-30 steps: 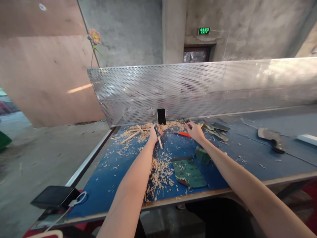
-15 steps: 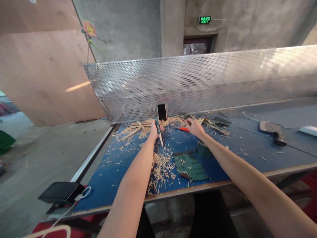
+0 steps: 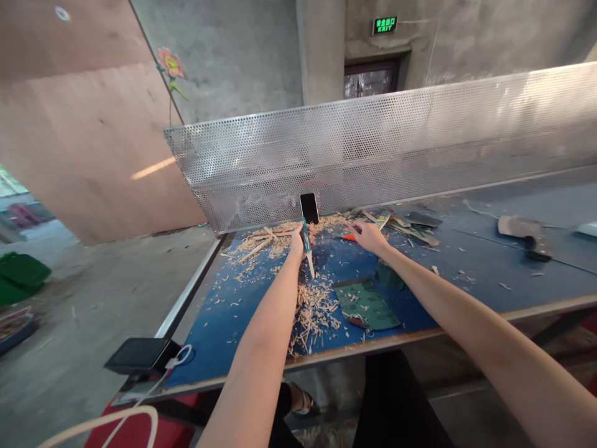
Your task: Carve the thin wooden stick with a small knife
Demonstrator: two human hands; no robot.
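In the middle of the table, my left hand [image 3: 297, 241] is closed around a slim teal-handled piece [image 3: 306, 239] whose narrow pale end points down toward me. I cannot tell whether that pale end is wood or a blade. My right hand [image 3: 367, 236] is to the right, its fingers drawn together in a pinch; anything between them is too small to make out. Just below those fingertips lies an orange-red object [image 3: 349, 237], partly covered by the hand. Pale wood shavings [image 3: 313, 311] and green sandpaper [image 3: 366, 305] lie nearer to me on the blue tabletop [image 3: 252, 311].
A phone [image 3: 308, 208] leans against the perforated metal screen [image 3: 261, 162] at the back. Wood sticks [image 3: 256, 249] lie among shavings on the left; scraps [image 3: 415, 230] lie on the right. Beyond is a hatchet-like tool [image 3: 525, 235]. A black device [image 3: 140, 356] with a cable sits at the left corner.
The camera view has shifted slightly and tilted. My left hand still grips the teal-handled piece, and my right hand stays pinched beside the orange-red object.
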